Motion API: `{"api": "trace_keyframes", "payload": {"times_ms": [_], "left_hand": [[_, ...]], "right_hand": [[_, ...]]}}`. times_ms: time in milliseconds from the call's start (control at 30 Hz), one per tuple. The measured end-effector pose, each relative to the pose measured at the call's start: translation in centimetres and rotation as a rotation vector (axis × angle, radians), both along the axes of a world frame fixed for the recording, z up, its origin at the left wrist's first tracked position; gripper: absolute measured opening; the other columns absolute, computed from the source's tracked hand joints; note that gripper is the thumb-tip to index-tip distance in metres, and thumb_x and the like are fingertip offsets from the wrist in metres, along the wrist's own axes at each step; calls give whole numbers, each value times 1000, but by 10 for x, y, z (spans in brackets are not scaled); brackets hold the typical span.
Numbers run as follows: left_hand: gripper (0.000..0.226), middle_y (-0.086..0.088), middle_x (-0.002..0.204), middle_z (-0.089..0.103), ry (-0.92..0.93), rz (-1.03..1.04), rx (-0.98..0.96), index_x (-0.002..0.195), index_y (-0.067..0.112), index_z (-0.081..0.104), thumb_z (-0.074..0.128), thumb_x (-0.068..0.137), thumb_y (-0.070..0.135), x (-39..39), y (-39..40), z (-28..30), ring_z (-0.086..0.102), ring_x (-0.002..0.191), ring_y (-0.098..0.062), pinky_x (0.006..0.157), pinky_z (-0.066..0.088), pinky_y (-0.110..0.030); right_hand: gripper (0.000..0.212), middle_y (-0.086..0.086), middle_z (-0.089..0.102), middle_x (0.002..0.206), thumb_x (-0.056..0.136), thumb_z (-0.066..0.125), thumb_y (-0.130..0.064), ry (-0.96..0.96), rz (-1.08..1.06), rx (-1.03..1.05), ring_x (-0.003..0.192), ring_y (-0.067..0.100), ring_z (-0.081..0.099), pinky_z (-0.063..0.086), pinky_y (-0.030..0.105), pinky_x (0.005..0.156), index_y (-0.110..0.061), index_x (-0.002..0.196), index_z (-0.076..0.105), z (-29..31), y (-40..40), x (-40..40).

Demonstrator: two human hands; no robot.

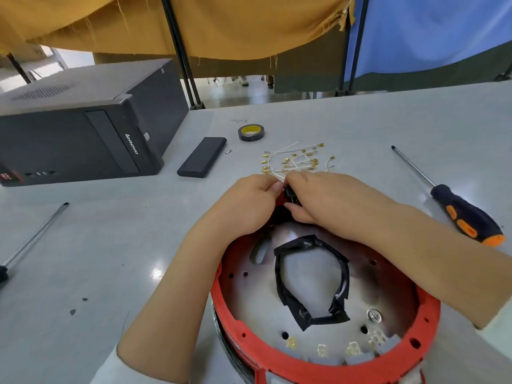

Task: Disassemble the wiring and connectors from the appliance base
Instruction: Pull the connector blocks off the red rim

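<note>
Head view: we've got the red base (327, 364) lying open-side up at the table's (83, 259) near edge, bottom cut off. Left hand (249, 206) and right hand (318, 198) both pinch a black connector (291, 195) at its far rim, mostly hidden.

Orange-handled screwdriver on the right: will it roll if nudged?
The screwdriver probably rolls easily: its shaft is round and thin, and it lies flat on the smooth table. The bulky handle likely makes it swing in an arc rather than roll straight.
</note>
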State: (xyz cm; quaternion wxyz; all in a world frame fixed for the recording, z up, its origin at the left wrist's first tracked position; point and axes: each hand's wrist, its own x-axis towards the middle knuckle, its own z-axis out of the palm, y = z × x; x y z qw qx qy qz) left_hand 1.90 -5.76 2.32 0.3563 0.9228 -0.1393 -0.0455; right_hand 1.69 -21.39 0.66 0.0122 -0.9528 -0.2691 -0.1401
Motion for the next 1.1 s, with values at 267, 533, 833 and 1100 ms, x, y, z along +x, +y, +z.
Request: {"api": "trace_keyframes", "payload": {"times_ms": [267, 533, 833, 1100], "left_hand": [[29, 6, 70, 50, -49, 10, 76, 79, 18, 54, 37, 100, 27, 1, 1, -2, 45, 71, -16, 62, 33, -30], [25, 5, 77, 54, -41, 8, 63, 87, 22, 57, 37, 100, 28, 2, 2, -3, 49, 81, -21, 68, 34, -30], [40, 16, 124, 58, -104, -137, 119, 123, 41, 46, 54, 85, 53, -6, 3, -3, 51, 115, -6, 94, 40, -30], [37, -1, 118, 55, -502, -193, 647, 120, 17, 44, 42, 95, 44, 1, -16, -7, 57, 100, -25, 63, 34, -32]], "right_hand": [[30, 8, 60, 103, 94, 38, -40, -129, -34, -154, 67, 32, 55, 22, 32, 49, -12, 106, 38, -1, 3, 3], [35, 2, 54, 82, 89, 49, -46, 79, -61, 27, 52, 15, 35, 21, 30, 45, -18, 89, 28, 10, -1, -2], [28, 2, 44, 77, 95, 42, -44, 280, -216, -16, 64, 20, 35, 28, 35, 55, -18, 90, 32, 14, -17, 6], [17, 9, 56, 88, 92, 47, -32, 129, -202, -11, 71, 31, 46, 30, 35, 57, -17, 90, 40, 5, -18, 4]]}}
